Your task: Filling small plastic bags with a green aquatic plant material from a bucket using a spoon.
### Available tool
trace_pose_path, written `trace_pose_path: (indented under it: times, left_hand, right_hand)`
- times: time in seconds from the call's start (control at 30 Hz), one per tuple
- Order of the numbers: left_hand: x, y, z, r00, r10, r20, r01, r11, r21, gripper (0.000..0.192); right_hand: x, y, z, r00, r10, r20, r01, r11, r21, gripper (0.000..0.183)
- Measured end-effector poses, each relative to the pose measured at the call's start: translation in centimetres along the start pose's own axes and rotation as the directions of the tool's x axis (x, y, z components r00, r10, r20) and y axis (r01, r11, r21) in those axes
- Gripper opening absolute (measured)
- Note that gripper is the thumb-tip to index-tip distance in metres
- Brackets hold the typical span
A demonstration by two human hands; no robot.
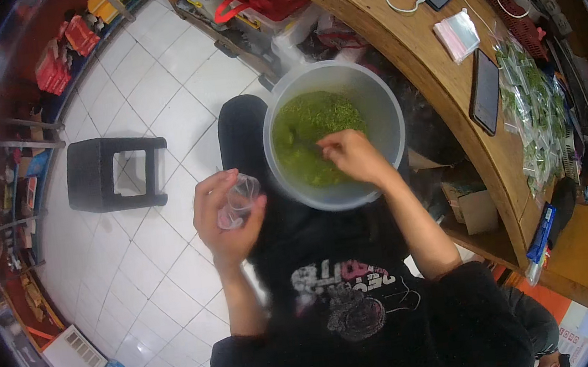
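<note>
A large translucent plastic bucket [386,114] stands at my knees, beside the wooden counter. Finely chopped dry green herb [337,111] covers its bottom, and some of it looks blurred near my fingers. My right hand [355,155] reaches over the near rim with its fingertips drawn together above the herb. Whether a small tool or a pinch of herb is between those fingers is not clear. To the left of the bucket, my left hand [229,241] holds a small clear plastic bag [241,197], its thumb and fingers curved around it.
Filled clear sachets of green herb [530,105] lie heaped on the wooden counter [395,17], near a smartphone [485,91] and a stack of clear bags [457,36]. A black plastic stool [90,175] is on the tiled floor. Another person's leg [534,319] shows at lower right.
</note>
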State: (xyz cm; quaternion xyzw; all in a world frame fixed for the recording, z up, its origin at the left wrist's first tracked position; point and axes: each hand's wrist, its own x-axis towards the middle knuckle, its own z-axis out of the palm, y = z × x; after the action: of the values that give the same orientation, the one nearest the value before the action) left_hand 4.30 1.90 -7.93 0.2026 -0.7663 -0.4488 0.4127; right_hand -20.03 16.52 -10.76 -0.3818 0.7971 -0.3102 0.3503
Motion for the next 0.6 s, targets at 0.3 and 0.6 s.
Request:
trace_pose_path:
  times: [0.3, 0.6]
  left_hand:
    - [0.5, 0.6, 0.2, 1.000, 0.001, 0.006, -0.001, 0.999, 0.039, 0.053]
    - [1.7, 1.8, 0.0, 0.998, 0.021, 0.063, -0.032, 0.983, 0.183, 0.052]
  right_hand:
    - [-0.6, 0.6, -2.0, 0.998, 0.057, 0.003, -0.057, 0.996, 0.074, 0.029]
    - [-1.3, 0.8, -1.6, 1.000, 0.028, 0.005, -0.028, 0.990, 0.139, 0.030]
